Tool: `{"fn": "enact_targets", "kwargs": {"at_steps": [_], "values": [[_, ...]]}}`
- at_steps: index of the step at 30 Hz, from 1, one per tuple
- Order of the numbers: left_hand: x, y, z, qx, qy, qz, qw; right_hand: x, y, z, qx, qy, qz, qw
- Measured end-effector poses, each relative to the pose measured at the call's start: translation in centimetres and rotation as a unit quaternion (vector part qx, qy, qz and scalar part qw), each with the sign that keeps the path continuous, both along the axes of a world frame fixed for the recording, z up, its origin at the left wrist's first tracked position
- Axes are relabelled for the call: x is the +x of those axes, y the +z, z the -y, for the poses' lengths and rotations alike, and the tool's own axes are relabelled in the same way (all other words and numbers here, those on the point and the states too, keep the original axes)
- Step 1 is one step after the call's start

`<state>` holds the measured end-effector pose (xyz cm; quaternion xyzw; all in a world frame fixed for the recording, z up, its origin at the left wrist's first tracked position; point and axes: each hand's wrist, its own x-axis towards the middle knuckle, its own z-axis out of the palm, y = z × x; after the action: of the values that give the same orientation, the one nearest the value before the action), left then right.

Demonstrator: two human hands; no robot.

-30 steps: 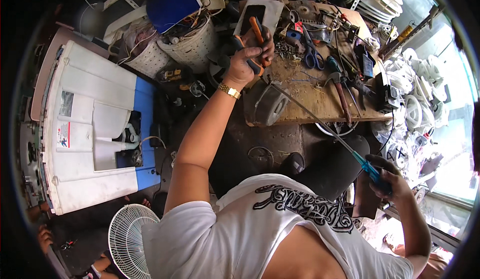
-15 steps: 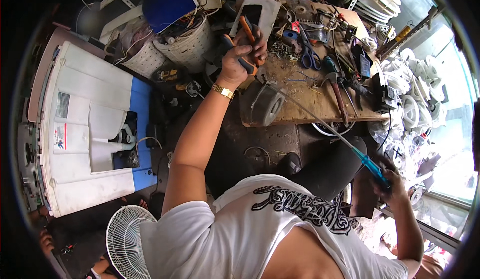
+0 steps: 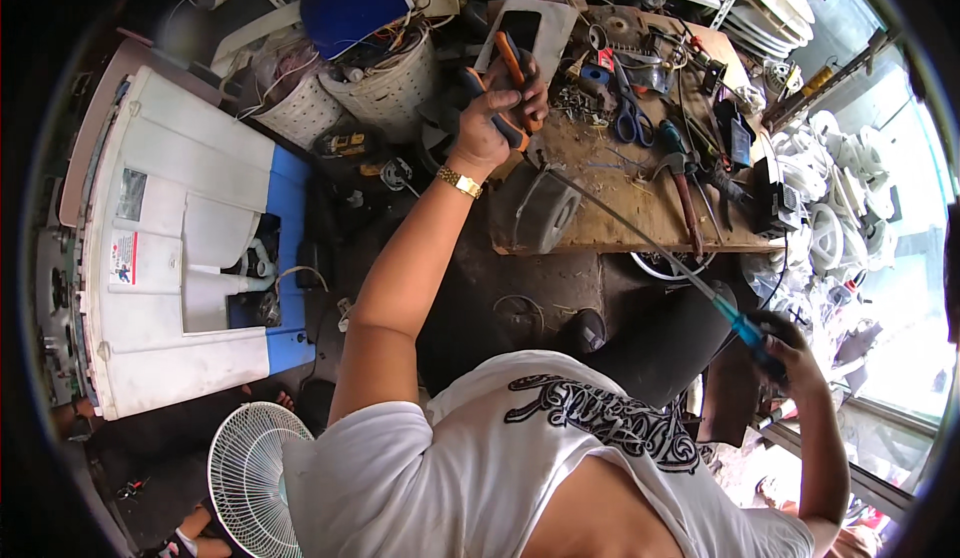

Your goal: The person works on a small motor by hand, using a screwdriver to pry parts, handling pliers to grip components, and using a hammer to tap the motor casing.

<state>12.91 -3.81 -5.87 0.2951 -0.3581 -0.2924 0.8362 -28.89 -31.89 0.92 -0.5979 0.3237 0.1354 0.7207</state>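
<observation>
Orange-and-black pliers [image 3: 507,58] are in my left hand [image 3: 480,128], fingers wrapped round their handles, above the bench's left part; their jaws are hidden. Below them a dark grey rounded part [image 3: 535,213] sits at the edge of the wooden bench [image 3: 630,228]. My right hand [image 3: 782,358] grips the teal handle of a long screwdriver [image 3: 748,330] at the right. Its thin shaft runs diagonally up to the grey part, just under my left hand; whether the tip touches it, I cannot tell. Scissors [image 3: 633,118] and a hammer [image 3: 688,198] lie on the bench.
Perforated bins of wires [image 3: 380,98] and a blue box [image 3: 350,3] stand behind. A white-and-blue appliance [image 3: 170,358] is left, a white fan [image 3: 245,468] lower left, near another person's foot [image 3: 185,538]. White plastic parts [image 3: 835,228] pile by the right window.
My hands and the view shift slightly, left and then back right. The pliers and screwdriver stay held in much the same position.
</observation>
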Motion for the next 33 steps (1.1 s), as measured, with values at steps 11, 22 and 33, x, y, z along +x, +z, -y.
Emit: {"fn": "enact_targets", "kwargs": {"at_steps": [11, 22, 33], "values": [[-0.2, 0.1, 0.1, 0.024, 0.019, 0.013, 0.999, 4.0, 0.4, 2.5, -0.668, 0.241, 0.091, 0.699], [0.0, -0.3, 0.4, 0.000, -0.031, 0.014, 0.999, -0.1, -0.7, 0.2, -0.070, 0.164, -0.013, 0.984], [0.2, 0.2, 0.4, 0.006, -0.020, -0.001, 1.000, -2.3, -3.2, -1.1, 0.061, -0.072, 0.060, 0.994]]}}
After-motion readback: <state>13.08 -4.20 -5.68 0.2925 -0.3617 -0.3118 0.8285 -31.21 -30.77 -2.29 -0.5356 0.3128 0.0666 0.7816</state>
